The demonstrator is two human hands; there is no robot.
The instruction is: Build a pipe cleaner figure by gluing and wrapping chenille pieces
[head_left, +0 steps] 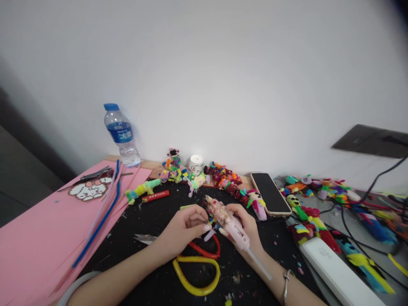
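Black mat (153,221) below white wall; right hand (247,223) gripping pink glue gun (228,221), left hand (185,227) pinching small craft piece (211,221) at nozzle.

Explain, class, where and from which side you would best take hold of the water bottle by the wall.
Probably grip the water bottle around its labelled middle, coming from the front. It stands upright close to the wall, so the back is blocked, and only flat pink paper lies before it.
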